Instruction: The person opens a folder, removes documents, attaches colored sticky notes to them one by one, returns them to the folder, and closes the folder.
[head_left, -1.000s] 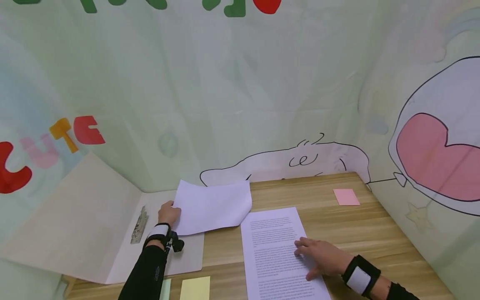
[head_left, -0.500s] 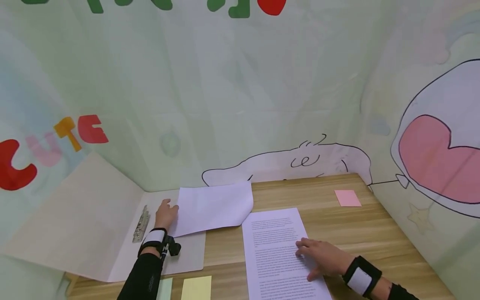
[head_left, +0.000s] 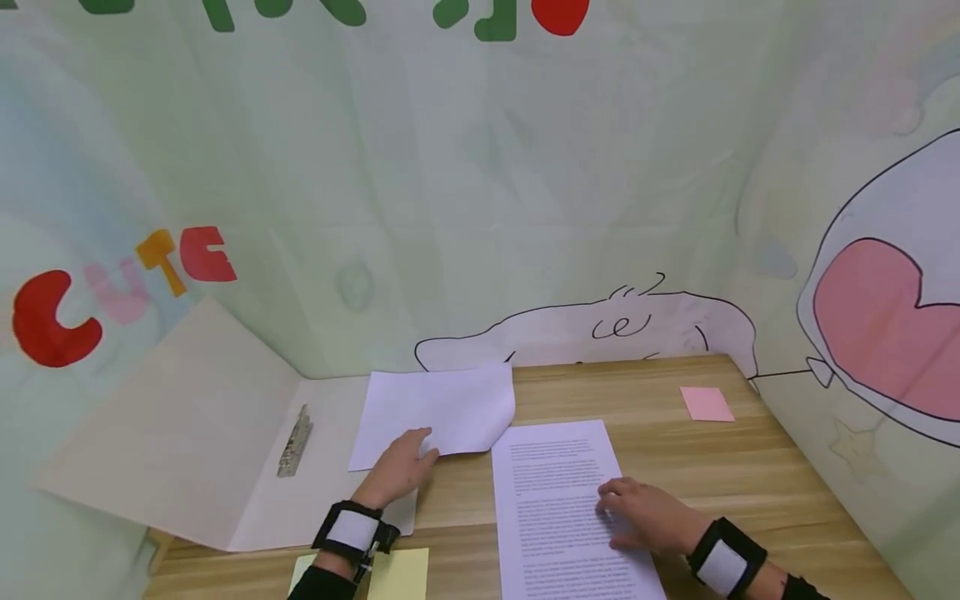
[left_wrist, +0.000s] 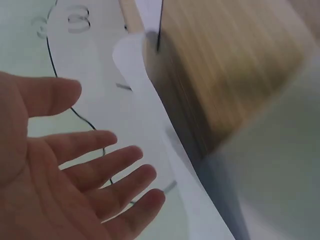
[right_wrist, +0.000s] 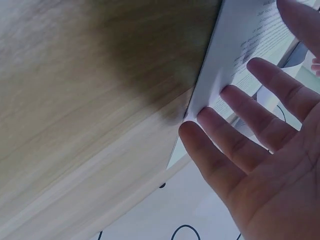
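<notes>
A curled white sheet of paper (head_left: 442, 400) lies partly over the right flap of an open white folder (head_left: 337, 500), its blank side up. My left hand (head_left: 397, 471) hovers at the sheet's near edge with fingers spread; in the left wrist view the palm shows nothing held. Whether its fingertips touch the sheet I cannot tell. My right hand (head_left: 648, 517) rests its fingertips on the right part of a printed document (head_left: 555, 492) lying flat on the table. In the right wrist view, the extended fingers (right_wrist: 220, 150) meet the page near its edge.
The folder's raised cover (head_left: 187, 425) leans against the wall cloth, with a metal clip (head_left: 296, 442) near its spine. A yellow sticky note (head_left: 400, 575) and a pale green one (head_left: 302, 568) lie in front. A pink sticky note (head_left: 707, 404) sits at the back right of the wooden table (head_left: 720, 475).
The left hand has released the blank sheet's left edge and moved right and nearer, to the sheet's front edge. The sheet has settled lower. The right hand stays on the document.
</notes>
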